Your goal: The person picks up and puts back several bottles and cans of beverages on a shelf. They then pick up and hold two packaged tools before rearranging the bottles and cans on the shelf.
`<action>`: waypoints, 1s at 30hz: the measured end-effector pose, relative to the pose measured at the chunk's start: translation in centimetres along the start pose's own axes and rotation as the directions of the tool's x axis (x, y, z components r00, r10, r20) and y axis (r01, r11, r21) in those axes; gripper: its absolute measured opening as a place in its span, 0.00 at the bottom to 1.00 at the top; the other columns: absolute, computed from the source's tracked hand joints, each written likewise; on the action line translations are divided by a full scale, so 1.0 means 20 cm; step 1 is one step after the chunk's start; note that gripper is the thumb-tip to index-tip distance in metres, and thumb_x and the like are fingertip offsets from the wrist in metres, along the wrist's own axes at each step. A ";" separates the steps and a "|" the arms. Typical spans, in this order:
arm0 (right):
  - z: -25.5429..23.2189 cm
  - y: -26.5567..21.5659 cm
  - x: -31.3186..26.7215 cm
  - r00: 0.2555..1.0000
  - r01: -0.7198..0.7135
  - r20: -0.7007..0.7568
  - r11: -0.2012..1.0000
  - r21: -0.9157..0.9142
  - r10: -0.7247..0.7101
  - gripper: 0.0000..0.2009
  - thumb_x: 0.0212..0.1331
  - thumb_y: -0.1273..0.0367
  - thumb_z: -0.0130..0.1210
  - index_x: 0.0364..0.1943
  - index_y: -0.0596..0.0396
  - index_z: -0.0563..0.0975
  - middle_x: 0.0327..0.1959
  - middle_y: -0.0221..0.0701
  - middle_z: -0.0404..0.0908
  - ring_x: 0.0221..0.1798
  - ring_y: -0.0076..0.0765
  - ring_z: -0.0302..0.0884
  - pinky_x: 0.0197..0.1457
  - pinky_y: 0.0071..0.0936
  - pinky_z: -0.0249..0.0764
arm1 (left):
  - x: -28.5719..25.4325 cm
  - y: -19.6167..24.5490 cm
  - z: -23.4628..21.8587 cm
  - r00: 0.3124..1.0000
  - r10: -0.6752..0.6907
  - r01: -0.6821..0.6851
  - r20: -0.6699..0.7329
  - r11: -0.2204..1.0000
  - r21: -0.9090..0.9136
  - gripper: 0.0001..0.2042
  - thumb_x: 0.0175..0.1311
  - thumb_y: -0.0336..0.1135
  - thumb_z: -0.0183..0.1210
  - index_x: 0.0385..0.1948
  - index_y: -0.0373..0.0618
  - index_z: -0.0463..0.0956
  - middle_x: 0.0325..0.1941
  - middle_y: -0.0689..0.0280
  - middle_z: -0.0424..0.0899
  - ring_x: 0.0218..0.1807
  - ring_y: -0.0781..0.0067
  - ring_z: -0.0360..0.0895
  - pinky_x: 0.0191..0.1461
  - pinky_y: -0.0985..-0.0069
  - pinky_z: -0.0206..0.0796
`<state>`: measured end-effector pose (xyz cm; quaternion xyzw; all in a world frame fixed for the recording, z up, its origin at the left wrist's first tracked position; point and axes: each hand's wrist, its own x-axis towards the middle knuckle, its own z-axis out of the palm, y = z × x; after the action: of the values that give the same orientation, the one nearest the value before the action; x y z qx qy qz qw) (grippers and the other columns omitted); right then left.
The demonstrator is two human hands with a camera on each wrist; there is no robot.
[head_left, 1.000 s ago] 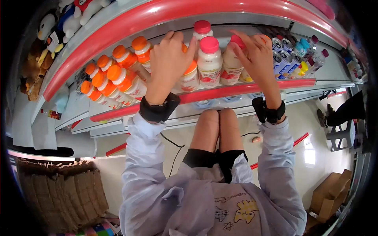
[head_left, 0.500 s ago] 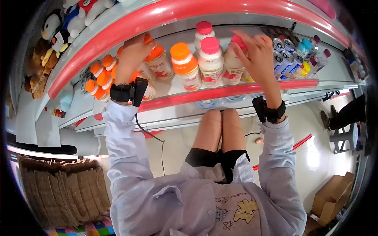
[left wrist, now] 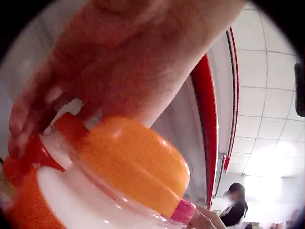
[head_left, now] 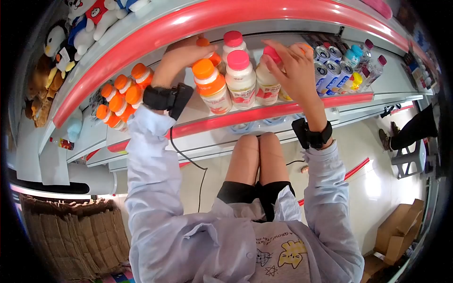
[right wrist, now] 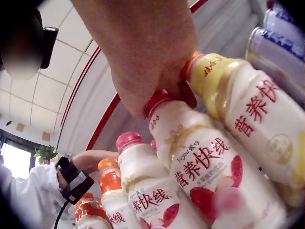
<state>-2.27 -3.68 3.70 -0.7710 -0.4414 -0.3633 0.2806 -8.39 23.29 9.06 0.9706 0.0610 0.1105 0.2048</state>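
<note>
In the head view my left hand [head_left: 181,59] reaches over to a milk drink bottle [head_left: 214,57] with an orange cap, its fingers round the top. A nearer orange-capped bottle [head_left: 212,87] stands in front of it; its cap [left wrist: 133,162] fills much of the left wrist view. Pink-capped bottles [head_left: 240,80] stand upright to the right. My right hand [head_left: 295,68] holds another pink-capped bottle [head_left: 267,85] by the cap, thumb at the near side. Close against that hand, a yellow-labelled bottle [right wrist: 252,109] leans in the right wrist view.
More orange-capped bottles [head_left: 123,96] cluster at the shelf's left. Cans [head_left: 332,70] and small clear bottles [head_left: 375,70] stand at its right. A red edge strip [head_left: 255,115] runs along the front, and a red-fronted shelf [head_left: 226,14] overhangs behind. Plush toys [head_left: 56,42] sit upper left.
My left hand went left among the orange-capped bottles, then came back right with one, now behind the front orange-capped bottle. The right hand stays at its pink cap.
</note>
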 end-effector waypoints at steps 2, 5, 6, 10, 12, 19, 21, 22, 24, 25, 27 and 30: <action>0.00 -0.01 0.00 1.000 -0.005 0.002 1.000 -0.005 0.005 0.17 0.58 0.59 0.56 0.49 0.48 0.77 0.32 0.29 0.82 0.37 0.36 0.74 0.57 0.36 0.61 | -0.08 -0.02 -0.04 0.998 -0.006 0.006 -0.063 1.000 -0.007 0.30 0.53 0.62 0.57 0.41 0.40 0.77 0.36 0.56 0.82 0.38 0.62 0.79 0.45 0.69 0.68; -0.01 -0.01 0.00 1.000 -0.005 0.007 1.000 -0.011 0.005 0.16 0.58 0.60 0.57 0.49 0.48 0.78 0.32 0.29 0.82 0.37 0.35 0.73 0.57 0.36 0.61 | -0.30 0.00 -0.20 0.969 -0.228 0.247 -0.100 0.922 0.297 0.30 0.60 0.61 0.53 0.50 0.40 0.74 0.36 0.54 0.82 0.39 0.60 0.79 0.46 0.67 0.67; -0.01 -0.01 0.00 1.000 -0.007 0.014 1.000 -0.005 0.007 0.16 0.58 0.60 0.57 0.49 0.48 0.78 0.31 0.28 0.82 0.37 0.35 0.73 0.57 0.36 0.61 | -0.38 -0.08 -0.21 0.971 -0.133 0.187 -0.201 0.940 0.284 0.28 0.63 0.58 0.51 0.52 0.40 0.72 0.38 0.52 0.82 0.41 0.53 0.80 0.48 0.64 0.68; -0.01 -0.01 0.00 1.000 0.003 -0.004 1.000 0.004 -0.003 0.16 0.58 0.60 0.57 0.48 0.48 0.79 0.31 0.28 0.82 0.37 0.35 0.73 0.56 0.36 0.61 | -0.70 -0.24 -0.21 0.933 -0.055 0.259 -0.356 0.790 0.556 0.17 0.62 0.46 0.53 0.43 0.40 0.73 0.41 0.48 0.80 0.40 0.46 0.79 0.40 0.56 0.71; 0.00 -0.01 0.00 1.000 0.007 -0.002 1.000 0.001 -0.007 0.16 0.58 0.60 0.57 0.48 0.49 0.79 0.31 0.28 0.81 0.36 0.35 0.73 0.56 0.36 0.61 | -0.74 -0.34 -0.14 0.904 0.043 0.224 -0.425 0.799 0.558 0.15 0.62 0.43 0.54 0.41 0.40 0.74 0.39 0.49 0.80 0.38 0.46 0.79 0.38 0.56 0.70; -0.01 -0.02 0.01 1.000 0.014 -0.003 1.000 -0.026 -0.014 0.16 0.58 0.60 0.57 0.48 0.50 0.79 0.30 0.29 0.81 0.35 0.36 0.72 0.55 0.36 0.61 | -0.61 -0.20 -0.05 0.910 0.047 0.121 -0.411 0.920 0.372 0.13 0.63 0.41 0.54 0.34 0.38 0.75 0.36 0.50 0.79 0.36 0.44 0.79 0.35 0.55 0.71; 0.00 -0.02 0.01 1.000 0.003 0.009 1.000 -0.024 -0.002 0.16 0.58 0.60 0.57 0.49 0.49 0.79 0.30 0.29 0.81 0.35 0.36 0.72 0.55 0.36 0.61 | -0.57 -0.06 0.01 0.915 0.037 0.119 -0.402 0.928 0.354 0.14 0.64 0.42 0.52 0.32 0.39 0.74 0.36 0.50 0.79 0.36 0.44 0.79 0.35 0.53 0.70; 0.00 -0.02 0.01 1.000 -0.002 0.015 1.000 -0.022 0.003 0.16 0.58 0.60 0.57 0.49 0.49 0.79 0.30 0.29 0.81 0.35 0.36 0.72 0.55 0.36 0.61 | -0.56 0.00 0.04 0.916 0.034 0.118 -0.400 0.930 0.348 0.13 0.64 0.43 0.52 0.34 0.40 0.75 0.34 0.49 0.80 0.37 0.43 0.78 0.36 0.53 0.69; 0.01 -0.02 0.01 1.000 -0.001 0.005 1.000 -0.027 0.001 0.17 0.58 0.59 0.57 0.49 0.48 0.79 0.30 0.29 0.81 0.35 0.36 0.72 0.55 0.36 0.61 | -0.54 0.03 0.04 0.917 0.024 0.116 -0.399 0.939 0.323 0.15 0.65 0.45 0.52 0.35 0.40 0.76 0.34 0.49 0.80 0.37 0.43 0.78 0.36 0.53 0.69; 0.01 -0.01 0.00 1.000 0.000 0.000 1.000 -0.031 0.000 0.17 0.58 0.59 0.56 0.50 0.48 0.79 0.30 0.29 0.81 0.35 0.36 0.72 0.55 0.36 0.61 | -0.53 0.03 0.04 0.915 0.018 0.115 -0.402 0.945 0.306 0.16 0.65 0.46 0.51 0.35 0.40 0.76 0.35 0.50 0.80 0.35 0.44 0.79 0.36 0.54 0.70; 0.00 -0.01 0.00 1.000 -0.002 -0.002 1.000 -0.019 0.002 0.16 0.58 0.59 0.56 0.49 0.48 0.79 0.30 0.29 0.81 0.35 0.36 0.72 0.55 0.36 0.61 | -0.52 0.01 0.00 0.905 -0.038 0.176 -0.424 0.940 0.293 0.18 0.65 0.49 0.51 0.35 0.40 0.76 0.37 0.50 0.80 0.34 0.44 0.79 0.35 0.54 0.71; 0.00 -0.01 0.00 1.000 -0.010 0.007 1.000 -0.015 0.010 0.16 0.58 0.59 0.57 0.49 0.48 0.79 0.30 0.29 0.81 0.35 0.35 0.72 0.55 0.36 0.60 | -0.53 -0.10 -0.14 0.872 -0.111 0.318 -0.476 0.869 0.380 0.20 0.65 0.52 0.51 0.36 0.41 0.77 0.38 0.50 0.81 0.36 0.44 0.79 0.38 0.55 0.71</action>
<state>-2.37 -3.63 3.76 -0.7767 -0.4357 -0.3625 0.2750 -19.48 24.41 8.74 0.9275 0.2394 0.2855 -0.0312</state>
